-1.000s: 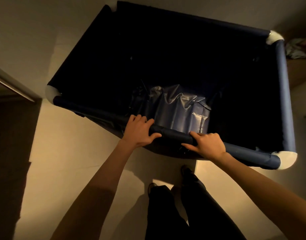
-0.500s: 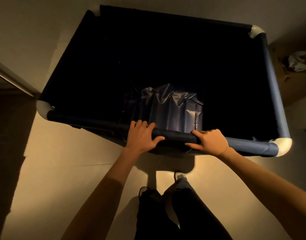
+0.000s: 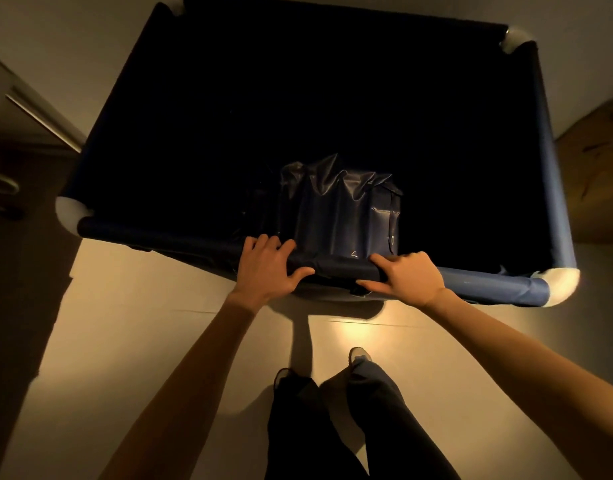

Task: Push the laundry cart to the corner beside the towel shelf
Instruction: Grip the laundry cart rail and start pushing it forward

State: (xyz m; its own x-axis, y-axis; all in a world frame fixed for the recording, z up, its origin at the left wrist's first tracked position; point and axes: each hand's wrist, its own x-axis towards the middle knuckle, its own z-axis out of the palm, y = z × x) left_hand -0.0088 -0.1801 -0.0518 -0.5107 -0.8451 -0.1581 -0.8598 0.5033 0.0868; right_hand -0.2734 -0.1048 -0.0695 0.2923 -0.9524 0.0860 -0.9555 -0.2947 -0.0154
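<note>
At my far left a pale strip (image 3: 45, 123) edges a darker patch of floor; the laundry cart (image 3: 488, 283) stands right in front of me on the pale floor (image 3: 142, 341), filling most of my view, with its dark blue fabric body sunk in shadow; a white corner cap (image 3: 67, 213) marks its near left corner; my left hand (image 3: 267, 268) grips the near rail (image 3: 339, 265), fingers curled over the top and thumb along my side of it; just past the rail, inside the cart, a crumpled glossy blue liner (image 3: 339, 206) catches the light; my right hand (image 3: 409, 275) holds the same rail near the left one, wrapped round it; beyond the cart's right side lies a brown surface (image 3: 596, 174) that I cannot make out.
</note>
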